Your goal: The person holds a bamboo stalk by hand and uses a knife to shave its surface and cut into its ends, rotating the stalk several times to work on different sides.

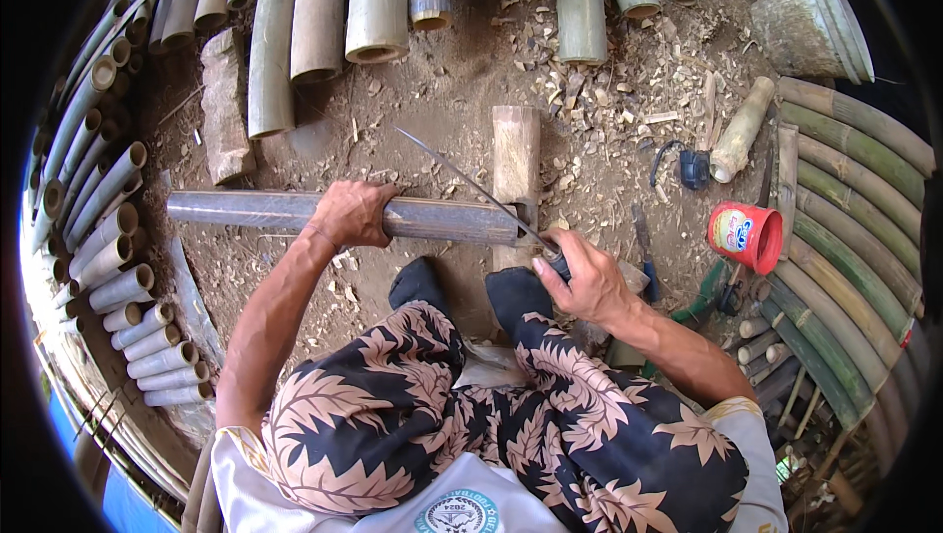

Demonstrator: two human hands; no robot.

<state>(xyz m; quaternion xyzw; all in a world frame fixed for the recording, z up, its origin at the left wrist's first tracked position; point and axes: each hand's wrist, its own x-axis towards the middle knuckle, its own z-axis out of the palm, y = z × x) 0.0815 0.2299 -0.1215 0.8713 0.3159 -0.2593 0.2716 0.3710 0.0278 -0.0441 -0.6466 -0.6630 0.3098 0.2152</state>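
A long grey bamboo tube point(447, 220) lies crosswise in front of my shins, its right end over a short pale log point(517, 145) on the ground. My left hand point(352, 213) is wrapped round the tube near its middle. My right hand point(586, 276) is closed on the dark handle of a long thin-bladed hand tool point(454, 170). Its blade slants up and left across the tube's right end, seen almost edge-on, so I cannot tell whether it is a saw or a knife. Contact between blade and bamboo cannot be made out.
Cut bamboo tubes point(376, 12) stand along the far side, with more stacked at left point(118, 179). At right are a red can point(747, 236), a dark blue object point(694, 169), a bamboo slat platform point(845, 268) and a tipped grey bucket point(810, 30). Wood chips litter the dirt floor.
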